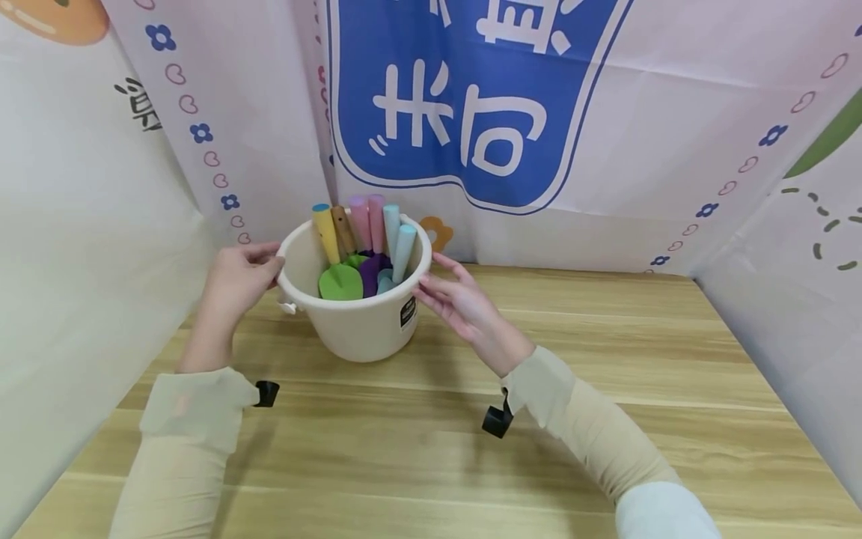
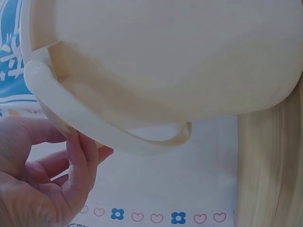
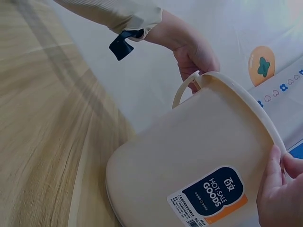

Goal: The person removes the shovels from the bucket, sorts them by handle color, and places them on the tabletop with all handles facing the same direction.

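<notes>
A cream plastic bucket (image 1: pixel 364 329) is near the back of the wooden table, slightly left of centre. My left hand (image 1: pixel 242 281) grips its left rim beside the handle joint; in the left wrist view the bucket's curved handle (image 2: pixel 113 135) hangs down next to the fingers. On the right side, my right hand (image 1: pixel 465 303) pinches the rim between thumb and fingers. Several tools with coloured handles stand inside: a yellow handle (image 1: pixel 326 233), a brown one (image 1: pixel 343 228), pink ones (image 1: pixel 360 221) and light blue ones (image 1: pixel 404 251). Green (image 1: pixel 341 283) and purple (image 1: pixel 370 277) tool heads show lower down.
Behind the bucket hangs a white printed cloth with a blue sign (image 1: pixel 458 97); similar cloth walls (image 1: pixel 801 299) border both sides. The wooden tabletop (image 1: pixel 377 464) extends in front and to the right. A dark label (image 3: pixel 215 194) marks the bucket's side.
</notes>
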`<state>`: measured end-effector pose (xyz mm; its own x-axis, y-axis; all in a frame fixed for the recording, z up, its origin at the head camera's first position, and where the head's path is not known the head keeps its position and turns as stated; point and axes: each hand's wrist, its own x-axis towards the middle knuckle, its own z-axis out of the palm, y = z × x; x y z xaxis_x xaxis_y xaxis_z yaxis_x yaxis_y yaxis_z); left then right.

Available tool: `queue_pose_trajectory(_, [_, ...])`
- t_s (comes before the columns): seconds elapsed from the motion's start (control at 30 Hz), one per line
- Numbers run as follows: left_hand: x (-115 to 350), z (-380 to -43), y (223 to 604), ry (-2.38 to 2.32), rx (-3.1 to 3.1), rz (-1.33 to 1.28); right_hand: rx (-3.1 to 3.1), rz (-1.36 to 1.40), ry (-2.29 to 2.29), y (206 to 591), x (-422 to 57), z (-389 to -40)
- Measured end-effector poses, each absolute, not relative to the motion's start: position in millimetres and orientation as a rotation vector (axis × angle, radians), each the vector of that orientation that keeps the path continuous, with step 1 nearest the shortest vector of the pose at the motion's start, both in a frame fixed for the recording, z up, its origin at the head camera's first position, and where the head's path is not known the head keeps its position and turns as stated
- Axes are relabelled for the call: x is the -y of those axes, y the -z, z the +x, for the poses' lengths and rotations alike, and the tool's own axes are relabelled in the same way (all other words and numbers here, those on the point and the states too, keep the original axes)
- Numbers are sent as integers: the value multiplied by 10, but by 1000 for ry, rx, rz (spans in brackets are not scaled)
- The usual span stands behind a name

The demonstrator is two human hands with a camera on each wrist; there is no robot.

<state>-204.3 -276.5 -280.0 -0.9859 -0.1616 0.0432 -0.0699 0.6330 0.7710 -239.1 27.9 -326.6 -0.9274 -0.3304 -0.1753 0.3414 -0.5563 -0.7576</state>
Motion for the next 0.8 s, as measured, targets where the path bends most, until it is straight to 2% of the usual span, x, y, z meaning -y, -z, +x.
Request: queue_pose_trajectory(0.8, [2664, -1998, 2803, 1264, 2766, 144, -1222, 36, 2471, 3258, -436, -2364])
